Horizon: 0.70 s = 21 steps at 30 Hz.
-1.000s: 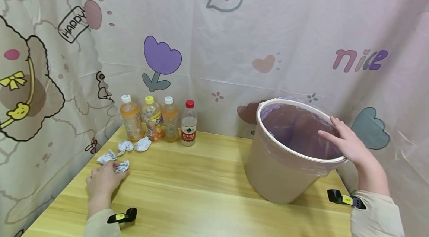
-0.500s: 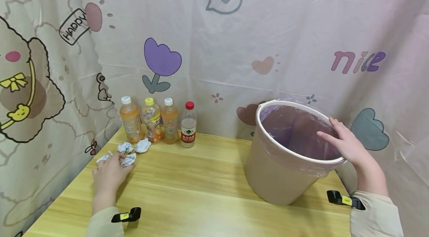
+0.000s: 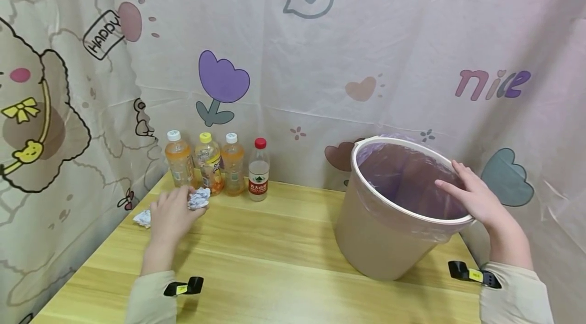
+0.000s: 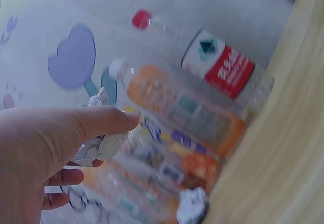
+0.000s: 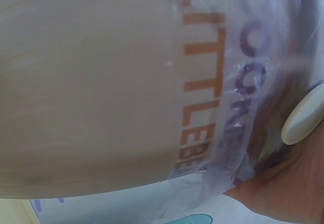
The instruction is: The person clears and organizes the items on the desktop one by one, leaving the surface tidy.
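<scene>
My left hand (image 3: 171, 217) is above the left side of the table, pinching a crumpled paper ball (image 4: 104, 145) between thumb and fingers. Another paper ball (image 3: 143, 218) lies on the table to the left of this hand. In the left wrist view, one more paper ball (image 4: 192, 206) lies near the foot of the bottles. The hand hides part of this group in the head view. On the right, my right hand (image 3: 476, 194) rests on the rim of a beige trash bin (image 3: 384, 237), fingers extended and thumb over the opening. A clear bag lines the bin.
Along the back left edge stand several plastic bottles: two orange-tinted ones with white caps (image 3: 182, 164), a yellow-capped bottle (image 3: 209, 166) and a red-capped water bottle (image 3: 258, 176). A printed curtain (image 3: 297, 59) hangs behind the wooden table (image 3: 274, 258).
My left hand has moved right and away from me, from the nearer paper balls toward the bottles, with a paper ball in its fingers. The right hand stays on the bin rim.
</scene>
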Each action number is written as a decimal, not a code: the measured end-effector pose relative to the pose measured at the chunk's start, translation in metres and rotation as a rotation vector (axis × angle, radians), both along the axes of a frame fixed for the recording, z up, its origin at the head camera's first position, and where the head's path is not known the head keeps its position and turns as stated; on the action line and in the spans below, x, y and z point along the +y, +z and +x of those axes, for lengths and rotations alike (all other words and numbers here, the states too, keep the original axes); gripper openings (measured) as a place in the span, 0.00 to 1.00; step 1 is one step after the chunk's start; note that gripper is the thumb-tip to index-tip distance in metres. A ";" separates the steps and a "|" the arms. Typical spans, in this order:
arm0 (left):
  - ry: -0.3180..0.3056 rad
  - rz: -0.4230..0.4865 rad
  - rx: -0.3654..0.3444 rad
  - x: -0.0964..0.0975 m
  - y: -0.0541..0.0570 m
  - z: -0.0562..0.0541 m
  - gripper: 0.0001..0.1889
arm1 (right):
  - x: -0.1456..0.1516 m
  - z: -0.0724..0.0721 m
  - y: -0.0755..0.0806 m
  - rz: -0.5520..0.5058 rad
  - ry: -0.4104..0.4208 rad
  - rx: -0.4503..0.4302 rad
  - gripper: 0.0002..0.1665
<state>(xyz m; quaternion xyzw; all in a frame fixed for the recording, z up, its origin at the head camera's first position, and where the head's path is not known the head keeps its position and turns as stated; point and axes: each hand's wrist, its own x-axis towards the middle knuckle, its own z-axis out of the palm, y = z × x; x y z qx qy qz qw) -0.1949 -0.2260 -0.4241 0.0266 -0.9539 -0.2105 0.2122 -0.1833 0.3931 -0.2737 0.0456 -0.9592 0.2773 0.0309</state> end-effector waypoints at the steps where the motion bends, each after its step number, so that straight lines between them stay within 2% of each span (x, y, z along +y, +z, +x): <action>1: -0.012 -0.011 0.016 0.004 0.004 0.000 0.28 | 0.000 0.000 0.000 0.002 -0.001 0.000 0.50; 7: -0.075 -0.085 0.118 0.029 0.022 -0.003 0.27 | 0.000 0.000 0.000 0.006 -0.002 0.002 0.50; 17: -0.227 -0.250 0.386 0.069 0.046 -0.014 0.28 | 0.001 0.002 0.001 -0.006 -0.003 -0.008 0.50; 21: -0.278 -0.294 0.462 0.084 0.056 -0.017 0.27 | 0.000 0.000 0.001 -0.014 0.004 -0.007 0.50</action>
